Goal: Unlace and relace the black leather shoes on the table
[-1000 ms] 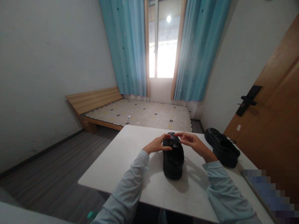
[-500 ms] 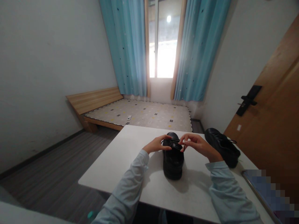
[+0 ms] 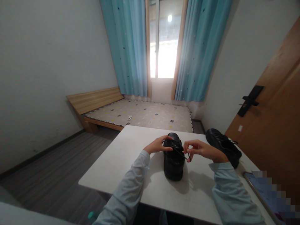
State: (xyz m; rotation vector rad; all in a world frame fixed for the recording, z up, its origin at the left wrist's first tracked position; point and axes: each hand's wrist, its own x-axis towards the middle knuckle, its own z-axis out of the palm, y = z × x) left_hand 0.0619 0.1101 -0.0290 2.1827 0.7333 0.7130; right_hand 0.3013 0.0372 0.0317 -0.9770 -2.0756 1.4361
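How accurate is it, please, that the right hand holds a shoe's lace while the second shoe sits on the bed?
Not quite: in the head view, the second shoe sits on the table, not the bed; the right hand does hold a lace.

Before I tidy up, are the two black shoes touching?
Apart: the head view shows white table between the handled shoe and the other shoe.

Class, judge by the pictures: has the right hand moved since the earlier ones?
Yes: against the white table, the right hand has shifted right and slightly toward the wearer.
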